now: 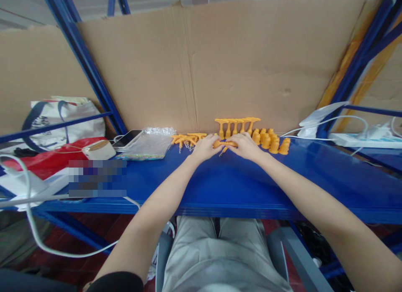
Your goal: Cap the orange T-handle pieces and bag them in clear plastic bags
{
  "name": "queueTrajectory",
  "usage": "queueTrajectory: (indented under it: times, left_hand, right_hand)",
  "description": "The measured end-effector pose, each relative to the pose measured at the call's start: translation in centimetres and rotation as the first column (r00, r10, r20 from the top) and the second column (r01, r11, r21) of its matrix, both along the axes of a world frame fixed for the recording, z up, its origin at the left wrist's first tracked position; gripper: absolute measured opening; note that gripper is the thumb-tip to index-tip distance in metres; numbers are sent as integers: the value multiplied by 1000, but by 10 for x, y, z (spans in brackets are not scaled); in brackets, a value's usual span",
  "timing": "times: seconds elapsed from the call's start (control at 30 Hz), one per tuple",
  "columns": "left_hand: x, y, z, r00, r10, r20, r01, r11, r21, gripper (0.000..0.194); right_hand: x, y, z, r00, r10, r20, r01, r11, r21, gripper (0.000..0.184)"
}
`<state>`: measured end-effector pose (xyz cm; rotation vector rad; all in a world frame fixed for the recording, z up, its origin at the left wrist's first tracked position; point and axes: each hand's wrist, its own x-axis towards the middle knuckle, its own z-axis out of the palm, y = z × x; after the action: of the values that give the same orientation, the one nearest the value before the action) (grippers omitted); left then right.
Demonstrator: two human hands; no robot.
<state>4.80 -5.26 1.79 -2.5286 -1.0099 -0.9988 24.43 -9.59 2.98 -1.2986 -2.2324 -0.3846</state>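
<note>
1. Where dark lettering marks the white tote bag (67, 124), far to the left of the left hand (205, 149), it is too small to read.
2. Both hands are closed by the fingertips on one orange handle (225, 144), the left hand on its left end, the right hand (246, 146) on its right end. A metal spiral (221, 152) shows just below the handle, between the hands.
3. Left of the left hand: a loose pile of orange T-shaped pieces (187, 138) with thin metal spirals; beyond it, a clear, wrinkled plastic bag (150, 143).
4. Behind the hands: a row of smooth orange T-shaped pieces (236, 125), upright, crossbars on top.
5. Right of the right hand: stepped, rounded orange caps (271, 141), grouped upright.
6. Under the hands: a glossy blue shelf (232, 183). Behind them: a creased cardboard panel (251, 65) between blue metal posts (89, 65). Far right of the right hand: a white power strip (364, 140).
</note>
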Motion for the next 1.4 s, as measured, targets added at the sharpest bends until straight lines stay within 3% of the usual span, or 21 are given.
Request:
queueTrajectory:
  times: [0.37, 0.57, 0.63, 0.73, 0.87, 0.97, 1.1, 1.4]
  left_hand:
    - [-1, 3, -2, 997, -76, -4, 76, 996, -37, 26]
    - [-1, -3, 2, 980, -165, 107, 175, 981, -83, 51]
    - [-2, -1, 2, 986, -126, 110, 138, 984, -112, 52]
    - [-6, 9, -2, 998, -30, 64, 37, 992, -121, 37]
    - [-15, 29, -14, 990, 48, -136, -72, 983, -172, 22]
    - [-18, 37, -20, 972, 0, -234, -48, 978, -201, 24]
    - [-18, 38, -23, 976, -50, -212, 2, 976, -220, 22]
    - [-14, 29, -17, 967, -15, -254, -42, 975, -216, 22]
  right_hand:
    - [1, 4, -3, 1000, 6, 7, -6, 1000, -28, 19]
    - [9, 7, -3, 999, -25, 27, 26, 999, -31, 19]
    - [14, 10, -4, 998, -66, -18, 65, 998, -18, 17]
    - [21, 20, -4, 976, -166, -141, 162, 986, -39, 16]
    - [23, 40, 2, 906, -263, -331, 217, 961, -171, 13]
    - [13, 57, 13, 856, -311, -413, 214, 940, -265, 11]
    - [-12, 82, 24, 850, -354, -389, 250, 923, -294, 12]
    - [-65, 125, 14, 853, -375, -364, 290, 919, -267, 14]
